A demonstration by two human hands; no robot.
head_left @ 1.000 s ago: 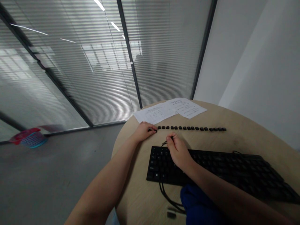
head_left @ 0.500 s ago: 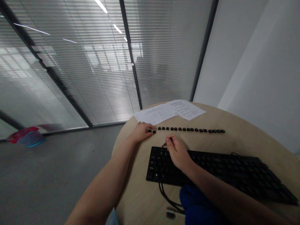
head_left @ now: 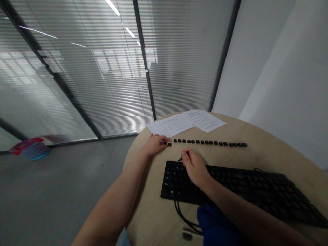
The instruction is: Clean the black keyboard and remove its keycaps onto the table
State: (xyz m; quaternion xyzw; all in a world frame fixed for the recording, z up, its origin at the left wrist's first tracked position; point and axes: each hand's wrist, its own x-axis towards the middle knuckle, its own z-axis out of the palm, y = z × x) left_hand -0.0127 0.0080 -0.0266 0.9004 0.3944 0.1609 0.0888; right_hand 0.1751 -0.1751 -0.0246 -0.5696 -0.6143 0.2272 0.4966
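Observation:
My left hand (head_left: 155,143) rests on the table with its fingers curled around a small black keycap (head_left: 165,143); part of it is hidden under the fingers. Another keycap (head_left: 169,145) lies just right of the fingertips. Above the upper left corner of a black keyboard (head_left: 238,182), my right hand (head_left: 194,166) is closed around a slim dark tool (head_left: 180,159). Its narrow tip points down to the left, at the keyboard's top key row. The tool's exact kind is too small to make out. My right forearm crosses over the keyboard.
A row of several black keycaps (head_left: 210,142) stretches across the table (head_left: 151,181) behind the keyboard. Printed papers (head_left: 174,124) lie at the far edge. A black cable (head_left: 180,213) with a dark plug (head_left: 187,235) is at the front. A basket (head_left: 36,150) stands on the floor.
The view has shifted very slightly. Both hands keep nearly the same places, with the tool tip still at the keyboard's upper left.

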